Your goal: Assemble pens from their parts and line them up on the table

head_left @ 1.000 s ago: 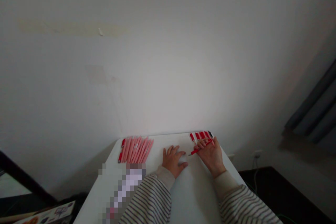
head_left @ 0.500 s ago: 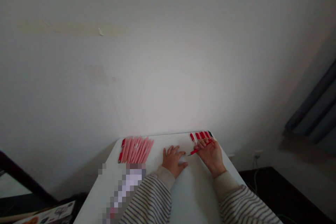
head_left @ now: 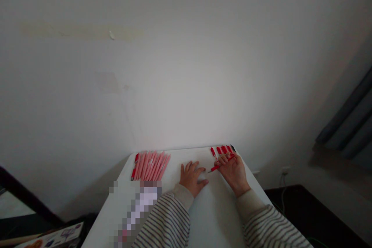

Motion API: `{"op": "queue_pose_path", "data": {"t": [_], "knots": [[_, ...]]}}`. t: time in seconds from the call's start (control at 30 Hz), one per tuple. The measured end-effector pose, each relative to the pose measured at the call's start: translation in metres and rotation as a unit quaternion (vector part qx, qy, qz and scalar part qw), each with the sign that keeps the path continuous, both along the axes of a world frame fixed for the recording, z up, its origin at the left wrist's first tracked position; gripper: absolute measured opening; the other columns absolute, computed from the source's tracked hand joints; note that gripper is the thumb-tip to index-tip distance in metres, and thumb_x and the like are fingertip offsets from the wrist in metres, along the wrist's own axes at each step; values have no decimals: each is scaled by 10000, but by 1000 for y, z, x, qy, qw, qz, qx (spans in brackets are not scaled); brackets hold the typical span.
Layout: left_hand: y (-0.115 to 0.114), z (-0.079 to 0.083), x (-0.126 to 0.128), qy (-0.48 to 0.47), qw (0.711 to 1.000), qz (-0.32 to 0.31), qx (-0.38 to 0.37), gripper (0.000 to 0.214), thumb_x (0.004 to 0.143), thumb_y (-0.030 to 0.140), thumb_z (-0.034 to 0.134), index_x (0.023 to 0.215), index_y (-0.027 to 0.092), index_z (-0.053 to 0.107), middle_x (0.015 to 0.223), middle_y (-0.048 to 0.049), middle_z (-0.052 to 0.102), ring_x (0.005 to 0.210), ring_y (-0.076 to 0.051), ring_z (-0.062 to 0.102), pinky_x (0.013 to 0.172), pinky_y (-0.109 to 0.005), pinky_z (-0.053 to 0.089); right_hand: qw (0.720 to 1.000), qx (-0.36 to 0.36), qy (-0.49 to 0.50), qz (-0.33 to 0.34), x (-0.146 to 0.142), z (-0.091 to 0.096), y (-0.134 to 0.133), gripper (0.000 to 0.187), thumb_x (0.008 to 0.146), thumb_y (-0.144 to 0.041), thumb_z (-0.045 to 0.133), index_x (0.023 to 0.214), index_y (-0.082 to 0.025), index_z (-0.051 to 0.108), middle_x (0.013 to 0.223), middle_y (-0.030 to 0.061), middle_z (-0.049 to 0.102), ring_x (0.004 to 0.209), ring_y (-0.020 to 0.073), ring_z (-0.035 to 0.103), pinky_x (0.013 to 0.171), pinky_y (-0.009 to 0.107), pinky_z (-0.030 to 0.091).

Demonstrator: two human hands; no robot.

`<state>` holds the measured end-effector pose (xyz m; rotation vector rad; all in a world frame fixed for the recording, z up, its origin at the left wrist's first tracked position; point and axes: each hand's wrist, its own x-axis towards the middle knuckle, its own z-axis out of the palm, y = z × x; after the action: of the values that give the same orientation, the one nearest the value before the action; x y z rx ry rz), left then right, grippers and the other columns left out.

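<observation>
At the table (head_left: 207,221), the right hand (head_left: 235,174) holds 1 red pen (head_left: 214,168), its length slanting leftward and nearer me, tip just beside the left hand (head_left: 191,177), which rests fingers spread, holding nothing. Beyond the right hand lie 4 red ends (head_left: 219,150) and 1 black end (head_left: 233,148); the pink sticks (head_left: 150,166) at left overlap too much to count.

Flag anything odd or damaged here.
The wall: a yellowish strip at upper left, with a small peeling-looking spot, stands out against the paler surface around it. A pixelated patch hides part of the table; can't judge there.
</observation>
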<state>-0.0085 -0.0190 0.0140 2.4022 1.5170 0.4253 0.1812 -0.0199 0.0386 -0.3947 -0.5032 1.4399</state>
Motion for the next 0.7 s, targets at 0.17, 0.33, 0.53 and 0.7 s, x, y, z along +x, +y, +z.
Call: {"op": "queue_pose_path", "data": {"t": [0.17, 0.33, 0.53, 0.7], "knots": [[0, 0, 0, 1, 1000, 0, 0, 504, 775, 557, 570, 1243, 372, 554, 1488, -33, 419, 1409, -317, 274, 1137, -656, 100, 1000, -7, -13, -6, 0, -2, 2, 393, 831, -576, 506, 663, -230, 427, 587, -67, 388, 518, 102, 382, 585, 290, 413], [-1, 3, 0, 0, 1000, 1, -4, 508, 779, 553, 568, 1248, 359, 557, 1489, -36, 417, 1409, -317, 275, 1141, -651, 97, 999, -20, 37, 1, -1, -2, 3, 405, 821, -587, 530, 661, -226, 441, 584, -64, 405, 516, 101, 389, 580, 283, 414], [0, 3, 0, -11, 1000, 6, -8, 501, 764, 534, 598, 1233, 361, 567, 1483, -29, 426, 1407, -311, 276, 1141, -651, 96, 1000, -4, 14, -1, 1, -4, 4, 239, 799, -474, 573, 745, -243, 540, 650, -50, 517, 595, 118, 498, 671, 332, 483], [2, 3, 0, -55, 998, 35, 16, 444, 780, 449, 616, 1203, 316, 593, 1360, -47, 551, 1329, -265, 399, 1153, -589, 177, 998, -6, -44, -43, 1, -11, 7, 269, 689, -170, 648, 935, -275, 620, 790, -59, 616, 710, 105, 579, 825, 387, 525]]}}
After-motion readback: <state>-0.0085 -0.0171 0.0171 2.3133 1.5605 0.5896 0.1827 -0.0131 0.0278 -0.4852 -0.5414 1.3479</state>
